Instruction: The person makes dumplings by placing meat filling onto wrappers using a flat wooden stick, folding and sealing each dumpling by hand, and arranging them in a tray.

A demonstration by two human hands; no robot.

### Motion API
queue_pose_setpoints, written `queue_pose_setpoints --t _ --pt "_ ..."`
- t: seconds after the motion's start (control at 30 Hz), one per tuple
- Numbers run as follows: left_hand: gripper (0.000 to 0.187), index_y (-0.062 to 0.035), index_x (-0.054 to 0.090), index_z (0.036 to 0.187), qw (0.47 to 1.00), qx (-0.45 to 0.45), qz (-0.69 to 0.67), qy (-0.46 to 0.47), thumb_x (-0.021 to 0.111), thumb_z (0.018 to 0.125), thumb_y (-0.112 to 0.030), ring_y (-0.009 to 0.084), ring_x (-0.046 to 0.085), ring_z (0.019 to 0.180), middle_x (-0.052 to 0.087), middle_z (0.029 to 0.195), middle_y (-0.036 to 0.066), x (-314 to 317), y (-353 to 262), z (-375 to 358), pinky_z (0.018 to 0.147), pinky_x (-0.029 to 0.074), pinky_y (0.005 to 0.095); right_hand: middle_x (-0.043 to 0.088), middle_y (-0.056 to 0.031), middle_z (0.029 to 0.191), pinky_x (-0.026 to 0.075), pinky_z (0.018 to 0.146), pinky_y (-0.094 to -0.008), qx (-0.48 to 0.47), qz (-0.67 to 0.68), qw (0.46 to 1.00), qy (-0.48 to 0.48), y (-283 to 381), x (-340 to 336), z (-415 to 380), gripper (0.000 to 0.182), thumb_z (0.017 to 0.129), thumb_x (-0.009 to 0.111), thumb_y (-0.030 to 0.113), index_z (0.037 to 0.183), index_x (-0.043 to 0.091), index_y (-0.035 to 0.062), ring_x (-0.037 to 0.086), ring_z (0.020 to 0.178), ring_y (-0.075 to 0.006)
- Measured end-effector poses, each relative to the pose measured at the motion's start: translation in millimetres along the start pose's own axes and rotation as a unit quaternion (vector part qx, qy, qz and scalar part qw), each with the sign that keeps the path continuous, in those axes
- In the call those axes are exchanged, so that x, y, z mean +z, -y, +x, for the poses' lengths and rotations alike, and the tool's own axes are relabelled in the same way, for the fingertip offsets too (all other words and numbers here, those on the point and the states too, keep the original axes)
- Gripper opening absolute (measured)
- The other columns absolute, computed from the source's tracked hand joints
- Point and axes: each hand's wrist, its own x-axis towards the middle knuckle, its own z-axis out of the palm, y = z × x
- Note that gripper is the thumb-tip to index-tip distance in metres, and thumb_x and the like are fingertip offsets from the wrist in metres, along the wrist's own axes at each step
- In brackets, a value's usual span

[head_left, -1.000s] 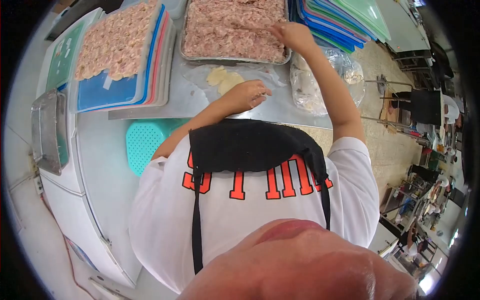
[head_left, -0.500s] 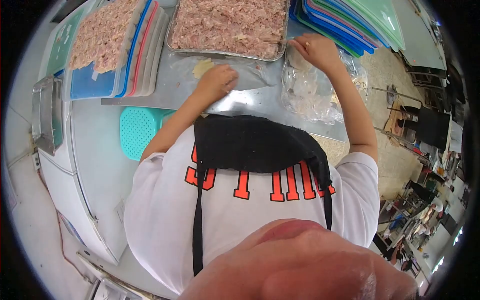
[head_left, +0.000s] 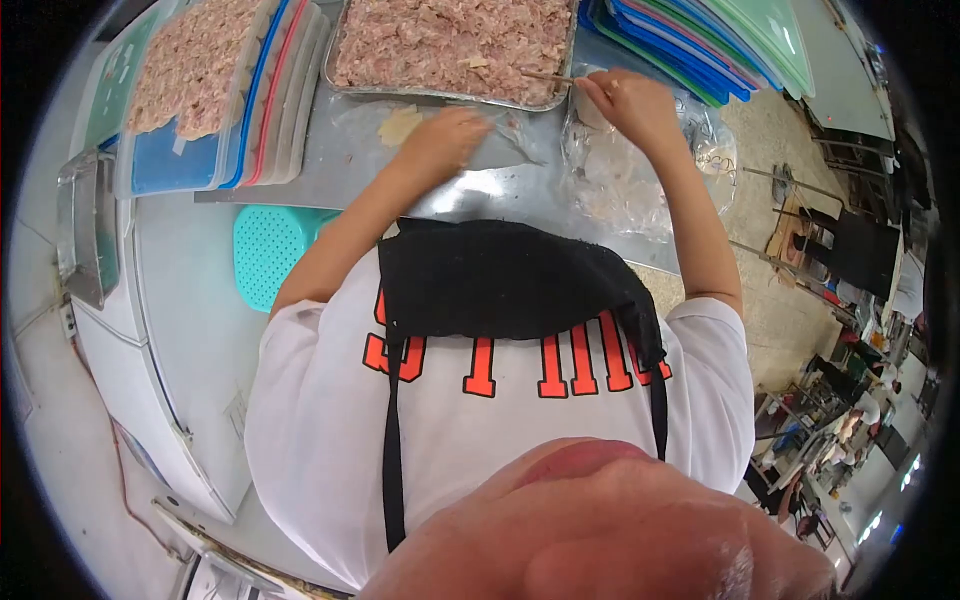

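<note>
In the upper middle, my left hand (head_left: 447, 143) is curled above a clear plastic sheet (head_left: 365, 118), just in front of the tray. Whatever its fingers hold is hidden. Beside it on the plastic lies a pale yellow, thin flat piece (head_left: 400, 125), like a wrapper. My right hand (head_left: 632, 105) grips a thin brownish stick (head_left: 548, 77), whose far end reaches over the tray's right side. A metal tray (head_left: 440, 94) full of minced pinkish filling (head_left: 450, 45) stands at the top. Below my right hand is a clear plastic bag (head_left: 615, 185) with pale contents.
Stacked plastic boxes (head_left: 180, 165), topped by rows of meat-filled pieces (head_left: 200, 70), stand at the left. Blue and green lids (head_left: 680, 45) are piled at the upper right. A turquoise perforated stool (head_left: 270, 258) sits below the metal table's edge (head_left: 285, 197). A tiled floor (head_left: 775, 330) lies to the right.
My left hand has moved slightly up and right, toward the tray. My right hand keeps hold of the stick, nearly in place. The whole view has shifted slightly.
</note>
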Motion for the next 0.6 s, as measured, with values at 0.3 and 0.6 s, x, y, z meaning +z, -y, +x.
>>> queue_pose_setpoints --t 0.3,0.6 --pt "0.021 -0.0014 0.063 0.100 0.993 0.105 0.043 -0.023 0.051 0.084 -0.008 0.0307 0.062 0.094 0.062 0.102 0.013 67 16 37 0.083 0.050 0.0410 0.066 -0.0059 0.076 0.050 0.057 -0.0383 -0.001 -0.020 0.997 -0.080 7 -40 3 0.030 0.090 0.058 0.040 0.085 0.071 0.0135 0.064 0.070 -0.0276" --pt "0.025 -0.0057 0.066 0.102 0.990 0.138 0.013 -0.034 0.057 0.079 -0.012 0.0262 0.059 0.089 0.062 0.103 0.008 33 1 20 0.080 0.049 0.0380 0.067 -0.0067 0.080 0.050 0.060 -0.0403 -0.030 0.062 0.996 -0.064 0 35 33 0.033 0.091 0.055 0.042 0.082 0.069 0.0138 0.065 0.074 -0.0276"
